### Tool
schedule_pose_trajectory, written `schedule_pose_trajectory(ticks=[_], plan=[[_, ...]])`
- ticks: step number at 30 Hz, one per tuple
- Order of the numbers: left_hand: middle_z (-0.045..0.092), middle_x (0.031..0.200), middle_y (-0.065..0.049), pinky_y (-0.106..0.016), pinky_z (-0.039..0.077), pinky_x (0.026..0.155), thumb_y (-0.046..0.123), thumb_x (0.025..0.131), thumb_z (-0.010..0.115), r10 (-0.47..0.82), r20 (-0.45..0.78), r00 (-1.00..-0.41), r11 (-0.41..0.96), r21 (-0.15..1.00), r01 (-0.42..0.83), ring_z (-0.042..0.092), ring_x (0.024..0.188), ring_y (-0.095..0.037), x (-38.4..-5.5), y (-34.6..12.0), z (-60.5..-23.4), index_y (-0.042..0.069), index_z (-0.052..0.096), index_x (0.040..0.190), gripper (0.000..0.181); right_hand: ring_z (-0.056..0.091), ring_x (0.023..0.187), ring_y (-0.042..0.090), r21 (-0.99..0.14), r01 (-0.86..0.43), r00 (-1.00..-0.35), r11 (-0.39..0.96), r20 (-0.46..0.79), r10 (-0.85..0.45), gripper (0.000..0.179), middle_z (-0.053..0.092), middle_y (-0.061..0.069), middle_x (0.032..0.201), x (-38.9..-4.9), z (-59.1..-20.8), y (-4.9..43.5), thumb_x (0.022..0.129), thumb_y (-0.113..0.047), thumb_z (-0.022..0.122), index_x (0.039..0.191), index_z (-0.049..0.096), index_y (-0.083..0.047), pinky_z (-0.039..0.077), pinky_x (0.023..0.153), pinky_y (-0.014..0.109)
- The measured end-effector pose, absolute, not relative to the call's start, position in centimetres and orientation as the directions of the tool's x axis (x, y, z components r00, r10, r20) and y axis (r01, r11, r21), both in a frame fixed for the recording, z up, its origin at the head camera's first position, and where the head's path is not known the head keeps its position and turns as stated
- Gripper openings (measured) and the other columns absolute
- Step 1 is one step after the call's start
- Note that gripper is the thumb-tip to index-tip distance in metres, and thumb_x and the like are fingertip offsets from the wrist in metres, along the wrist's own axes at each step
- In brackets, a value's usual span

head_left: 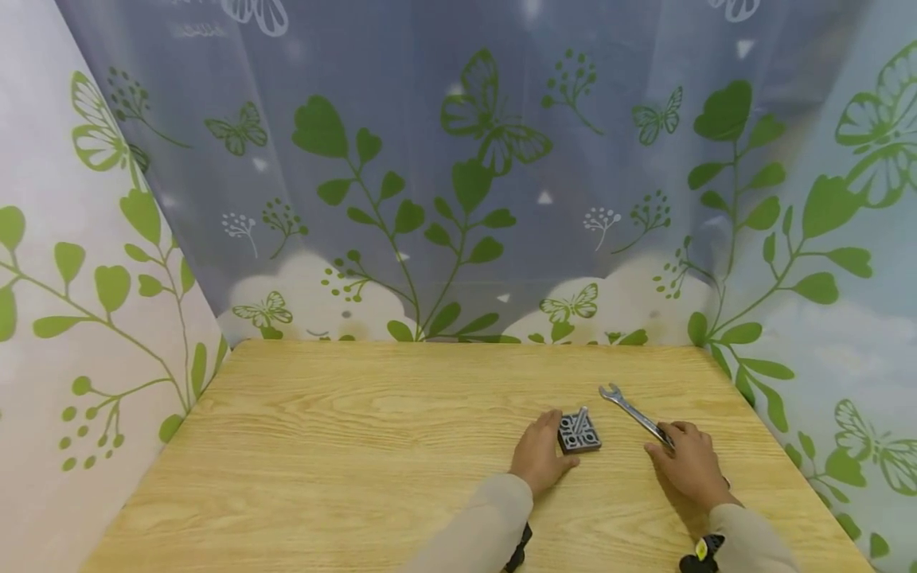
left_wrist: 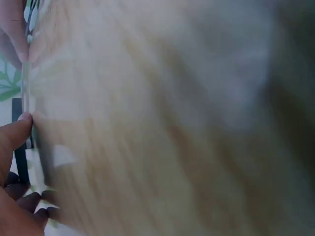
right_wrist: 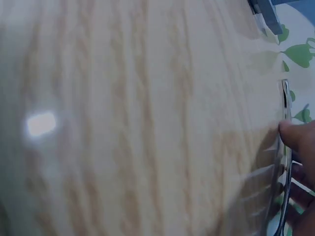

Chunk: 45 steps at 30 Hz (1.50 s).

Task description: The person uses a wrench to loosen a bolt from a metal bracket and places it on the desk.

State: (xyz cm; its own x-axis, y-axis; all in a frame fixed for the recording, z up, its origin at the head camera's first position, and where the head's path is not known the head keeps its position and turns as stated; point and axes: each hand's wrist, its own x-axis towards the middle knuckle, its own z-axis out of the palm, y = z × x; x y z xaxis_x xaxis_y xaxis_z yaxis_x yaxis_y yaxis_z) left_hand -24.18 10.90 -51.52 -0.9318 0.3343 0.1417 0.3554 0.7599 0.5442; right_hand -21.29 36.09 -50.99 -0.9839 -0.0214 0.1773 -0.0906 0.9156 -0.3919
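Two objects occupied the right half of the bench [head_left: 344,454], as I viewed it remotely: a dark grey block [head_left: 582,444] and, apart from it on its right, a steel wrench [head_left: 637,414]. The block lay flat, its patterned, recessed face upward; a pale grey rod [head_left: 581,419] slanted across that face toward the far edge. Whether the rod was seated in a recess or merely resting, I could not tell. My left hand [head_left: 540,455] grasped the block, fingers at its left side and thumb at its near edge; how firmly it pressed, no view showed. My right hand [head_left: 691,465] gripped the wrench toward its near end, the open end pointing far and left. I could not judge whether the shaft touched the bench.

Good technique, in my judgement, called for the left hand to hold the block flat and steady, fingertips low on its sides, so that the upper face and rod remained accessible. The wrench seemed best held well back, leaving its open end free to be guided. A level shaft was advisable, since tilt risked knocking the rod, which looked easy to dislodge. A slow approach from the right seemed safest for the left thumb.
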Motion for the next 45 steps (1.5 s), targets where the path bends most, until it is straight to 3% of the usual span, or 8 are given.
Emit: schedule_pose_trajectory(ticks=[4,15,28,36,41,43,45], plan=[[0.052,0.140,-0.006,-0.031,0.042,0.106,0.033,0.079,0.079,0.328,0.178,-0.928,0.750,0.549,0.370,0.049,0.129,-0.021,-24.4,11.0,-51.9,0.008,0.050,0.139,0.071,0.047,0.103,0.055,-0.416,-0.111,-0.971,0.903,0.240,-0.009,0.041,0.050,0.039,0.113,-21.5,-51.2,35.7,0.092,-0.014,0.063,0.121,0.055,0.015,0.040,0.083,0.063],[0.057,0.134,-0.007,-0.028,0.046,0.102,0.034,0.078,0.079,0.336,0.209,-0.918,0.749,0.532,0.395,0.056,0.121,-0.020,-24.5,10.8,-51.8,0.007,0.053,0.135,0.068,0.061,0.082,0.042,-0.466,-0.086,-0.951,0.881,0.303,0.067,0.022,0.063,0.028,0.090,-22.4,-51.6,35.5,0.088,0.001,0.061,0.107,0.064,0.013,0.050,0.071,0.056],[0.065,0.120,-0.007,-0.025,0.053,0.089,0.030,0.074,0.084,0.308,0.260,-0.915,0.680,0.613,0.403,0.064,0.105,-0.019,-24.5,10.7,-51.7,0.002,0.062,0.126,0.063,0.057,0.080,0.049,-0.410,-0.097,-0.944,0.907,0.327,0.047,0.023,0.063,0.031,0.086,-22.5,-51.9,34.9,0.083,0.008,0.059,0.105,0.059,0.013,0.044,0.070,0.060],[0.065,0.121,-0.008,-0.028,0.052,0.093,0.030,0.073,0.085,0.282,0.260,-0.923,0.618,0.687,0.383,0.062,0.109,-0.020,-24.5,10.3,-51.1,0.001,0.062,0.125,0.064,0.055,0.084,0.046,-0.429,-0.075,-0.968,0.900,0.250,0.039,0.030,0.051,0.037,0.095,-22.1,-51.5,34.8,0.084,0.009,0.053,0.113,0.053,0.016,0.048,0.067,0.057],[0.066,0.120,-0.009,-0.019,0.051,0.080,0.031,0.073,0.084,0.261,0.256,-0.931,0.558,0.747,0.362,0.061,0.091,-0.008,-24.9,9.8,-50.4,0.001,0.061,0.126,0.065,0.053,0.089,0.049,-0.475,-0.021,-0.974,0.880,0.208,0.089,0.032,0.047,0.039,0.100,-21.8,-51.3,34.5,0.084,0.007,0.050,0.113,0.053,0.018,0.048,0.068,0.057],[0.064,0.124,-0.012,-0.019,0.051,0.071,0.028,0.074,0.084,0.248,0.226,-0.942,0.509,0.797,0.325,0.060,0.076,-0.009,-25.0,9.4,-50.0,0.001,0.060,0.127,0.064,0.052,0.091,0.049,-0.489,-0.011,-0.974,0.872,0.203,0.101,0.031,0.048,0.039,0.100,-21.7,-51.1,34.3,0.084,0.006,0.049,0.112,0.054,0.018,0.048,0.069,0.057],[0.063,0.126,-0.014,-0.019,0.051,0.071,0.027,0.074,0.084,0.234,0.212,-0.949,0.474,0.827,0.302,0.060,0.075,-0.010,-25.2,9.0,-49.6,0.001,0.061,0.127,0.063,0.053,0.092,0.050,-0.491,-0.028,-0.973,0.871,0.213,0.089,0.029,0.051,0.039,0.098,-21.6,-51.0,34.1,0.084,0.006,0.049,0.110,0.055,0.019,0.048,0.069,0.058]])
